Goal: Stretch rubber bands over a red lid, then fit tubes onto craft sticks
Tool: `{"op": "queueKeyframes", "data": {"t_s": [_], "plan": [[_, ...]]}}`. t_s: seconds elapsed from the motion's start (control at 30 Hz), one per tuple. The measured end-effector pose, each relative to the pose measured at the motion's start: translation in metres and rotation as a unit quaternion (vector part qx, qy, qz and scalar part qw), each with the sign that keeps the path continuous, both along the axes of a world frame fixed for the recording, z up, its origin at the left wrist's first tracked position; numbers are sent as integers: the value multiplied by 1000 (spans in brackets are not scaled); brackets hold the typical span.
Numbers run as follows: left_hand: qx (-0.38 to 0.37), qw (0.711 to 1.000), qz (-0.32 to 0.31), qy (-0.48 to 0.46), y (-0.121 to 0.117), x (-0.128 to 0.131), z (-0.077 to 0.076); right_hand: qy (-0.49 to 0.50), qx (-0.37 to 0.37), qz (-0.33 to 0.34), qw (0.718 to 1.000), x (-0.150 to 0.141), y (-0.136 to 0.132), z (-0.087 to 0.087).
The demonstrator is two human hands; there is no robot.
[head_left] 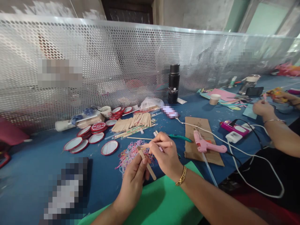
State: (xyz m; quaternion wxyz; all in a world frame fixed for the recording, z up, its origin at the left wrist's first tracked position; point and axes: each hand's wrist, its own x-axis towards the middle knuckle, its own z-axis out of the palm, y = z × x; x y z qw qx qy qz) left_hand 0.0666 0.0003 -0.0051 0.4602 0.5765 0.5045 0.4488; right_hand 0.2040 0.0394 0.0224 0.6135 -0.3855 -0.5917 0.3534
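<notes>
My left hand [134,175] grips a flat wooden craft stick [151,171] between thumb and fingers, slanting down to the right; its upper end looks darker. My right hand [167,157], wearing a gold bracelet, is closed around a slim pale pinkish pen-like tool [167,144]. The tool's tip reaches the upper end of the craft stick; whether it touches, I cannot tell. Just behind my hands lies a tangle of colourful rubber bands [125,157]. Beyond them is a pile of craft sticks [133,122]. A green sheet [168,200] lies beneath my forearms.
Red-rimmed jar lids [109,147] lie to the left. A pink glue gun [206,145] rests on cardboard [189,121] at right, near a power strip [236,129] and white cable. A black bottle [173,84] stands by the perforated metal screen [131,59]. A co-worker's hands [261,109] are far right.
</notes>
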Motion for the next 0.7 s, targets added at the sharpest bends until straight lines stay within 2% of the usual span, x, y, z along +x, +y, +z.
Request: {"op": "queueKeyframes", "data": {"t_s": [0.17, 0.33, 0.5, 0.7], "plan": [[1, 1000, -1, 8, -1, 0, -1, 1, -6, 39, 999, -1, -1, 1], [-3, 1000, 2, 10, -2, -1, -2, 8, -11, 9, 1000, -1, 0, 1], [-1, 1000, -1, 16, -1, -1, -2, -4, -10, 26, 1000, 0, 1, 1], [-7, 1000, 3, 3, -1, 0, 0, 2, -14, 8, 1000, 1, 1, 2]]}}
